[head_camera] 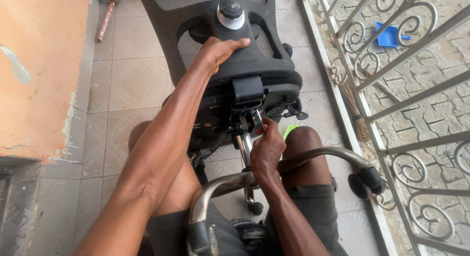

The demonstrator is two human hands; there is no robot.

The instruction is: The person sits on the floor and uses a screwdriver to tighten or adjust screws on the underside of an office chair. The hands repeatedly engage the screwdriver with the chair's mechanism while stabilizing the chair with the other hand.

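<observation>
We are gripping the office chair (245, 65) back with our left hand (220, 49), fingers curled over its edge, while our right hand (267, 147) is pinching the mechanism (247, 121) under the seat.

I sit over a floor of pale, square, textured ceramic tiles (137, 84) with thin dark grout lines. On it, in front of me, lies a tipped-over black mesh office chair (230, 65); whether its chrome base touches the tiles I cannot tell. At the far left corner a reddish, patterned roll (106, 22) rests on the tiles. A straw broom (353, 111) lies along the white-grey scrolled metal railing (391, 74).
</observation>
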